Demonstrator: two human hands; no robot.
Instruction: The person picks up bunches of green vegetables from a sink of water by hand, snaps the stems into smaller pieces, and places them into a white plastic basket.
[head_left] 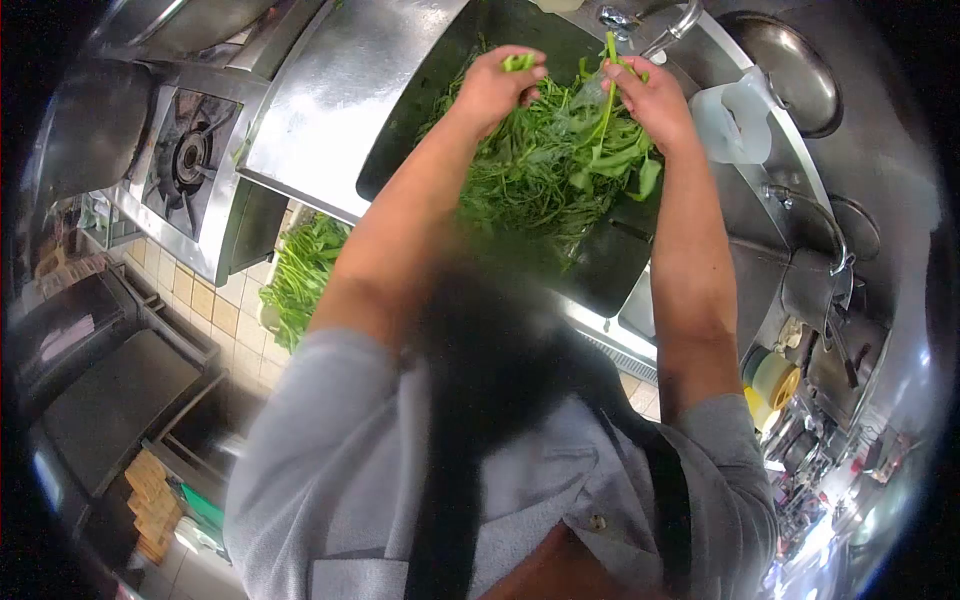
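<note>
Over the sink (pixel 400 130), my left hand (pixel 492 90) is closed, with short green stem pieces (pixel 518 63) showing between its fingers. My right hand (pixel 655 100) pinches a leafy green stalk (pixel 606 110) near its top, and the stalk hangs down towards its leaves. Below both hands, a large heap of leafy greens (pixel 540 170) lies in the sink, with thin stems mixed among broader leaves. The two hands are apart, at about the same height.
A faucet (pixel 675 30) stands behind the sink, and a translucent plastic jug (pixel 735 120) is right of my right hand. At left are a metal counter (pixel 330 90) and a gas burner (pixel 190 155). More greens (pixel 305 275) fill a container on the tiled floor.
</note>
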